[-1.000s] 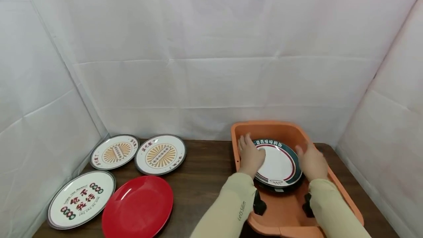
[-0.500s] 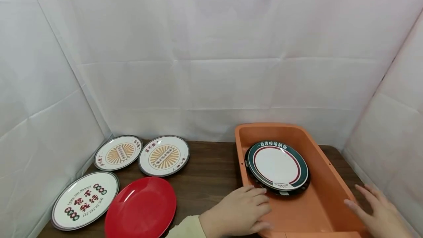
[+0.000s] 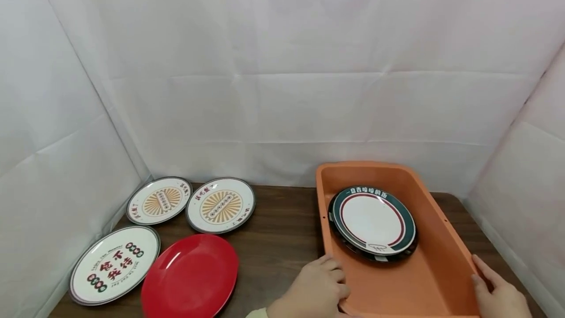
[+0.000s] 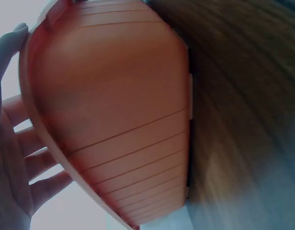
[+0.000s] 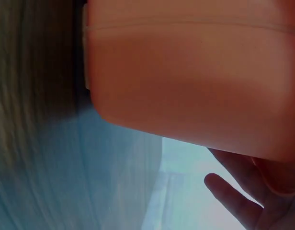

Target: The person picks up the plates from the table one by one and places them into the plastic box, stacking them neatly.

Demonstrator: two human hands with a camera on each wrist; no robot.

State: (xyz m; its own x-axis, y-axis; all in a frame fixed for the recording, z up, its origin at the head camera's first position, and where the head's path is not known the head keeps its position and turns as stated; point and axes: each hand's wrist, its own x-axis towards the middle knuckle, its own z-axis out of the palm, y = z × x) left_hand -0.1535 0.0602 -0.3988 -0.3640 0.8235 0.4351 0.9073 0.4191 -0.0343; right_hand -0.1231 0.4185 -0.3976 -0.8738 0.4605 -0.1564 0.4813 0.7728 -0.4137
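My left hand (image 3: 313, 288) holds the near left rim of an orange plastic tub (image 3: 441, 254), its fingers reaching over the edge. On the opposite side my right hand (image 3: 499, 296) grips the near right rim, thumb toward the inside. Toward the back left of the tub lies a white plate with a dark green rim (image 3: 372, 222), stacked on a darker plate (image 3: 408, 251). In the left wrist view, the fingers (image 4: 39, 163) go behind the rim and the thumb tip is at the edge. The right wrist view shows the tub's outer wall (image 5: 195, 72) close up.
Left on the dark wooden table (image 3: 273, 229) lie a red plate (image 3: 190, 278), a white plate with red lettering (image 3: 115, 265), and two white plates with yellow sunburst patterns, one at the corner (image 3: 160, 201), one beside it (image 3: 220, 206). White cloth (image 3: 282, 63) hangs behind and at both sides.
Both hands have left the stacked plates inside the tub and come back toward me, spreading apart to the tub's near left and right rims. The plates lie still in the tub.
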